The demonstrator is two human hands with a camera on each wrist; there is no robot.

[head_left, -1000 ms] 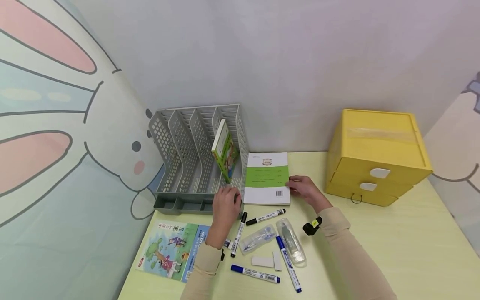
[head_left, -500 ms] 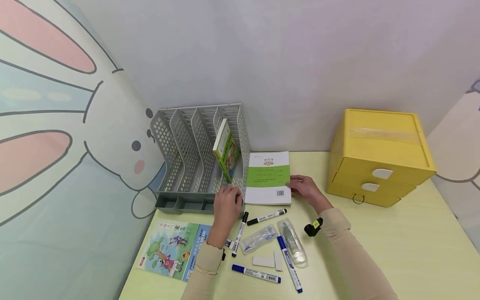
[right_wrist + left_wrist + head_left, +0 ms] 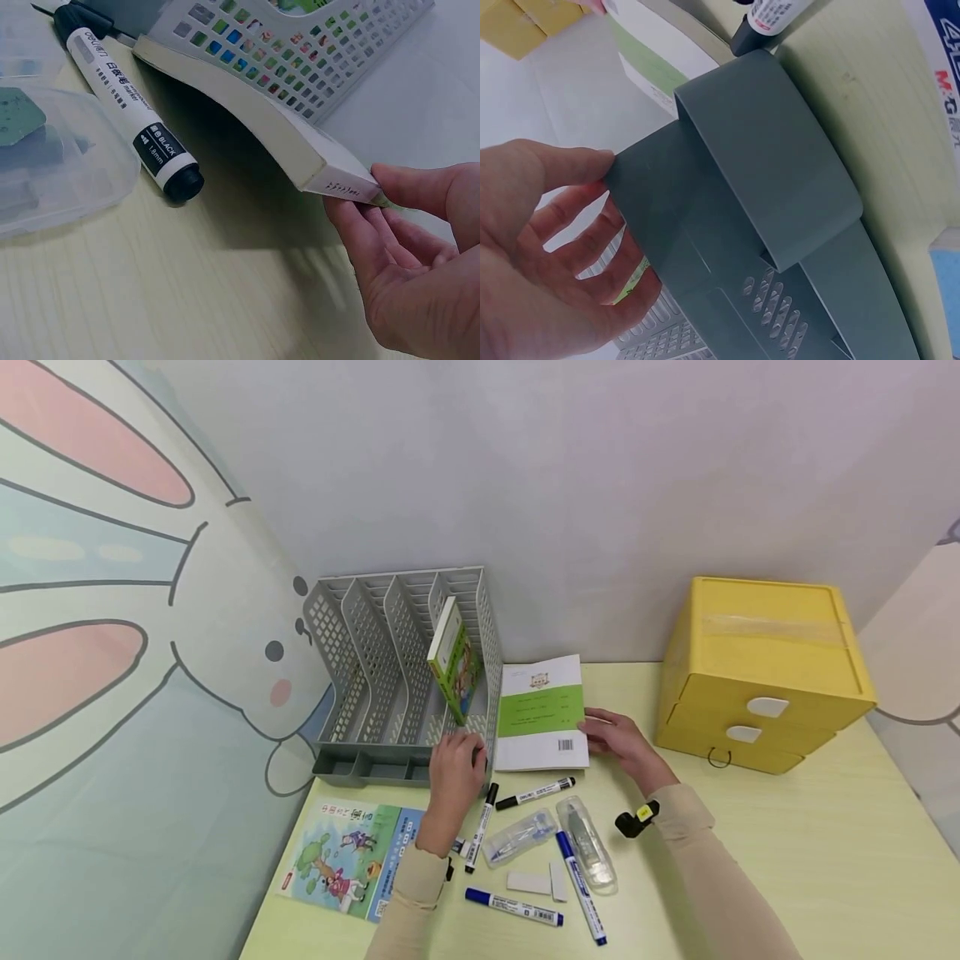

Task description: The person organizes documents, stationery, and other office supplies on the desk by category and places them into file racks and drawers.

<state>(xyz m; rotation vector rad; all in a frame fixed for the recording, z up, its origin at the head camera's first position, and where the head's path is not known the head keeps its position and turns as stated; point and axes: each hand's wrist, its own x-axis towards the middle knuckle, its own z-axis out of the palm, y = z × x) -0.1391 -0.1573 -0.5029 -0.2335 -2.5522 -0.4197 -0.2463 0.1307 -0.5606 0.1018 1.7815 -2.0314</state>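
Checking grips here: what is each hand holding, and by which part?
The right hand pinches the green-banded book by its spine edge; the left hand holds the grey organizer by its front tray's edge.

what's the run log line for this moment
left hand: grips rack | right hand: pinches book, edge raised off table | other book: standing in rack

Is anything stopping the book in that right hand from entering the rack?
Yes: the side wall of the gray rack stands immediately left of the book, which would likely need lifting over. Nothing visible separates it from the right hand.
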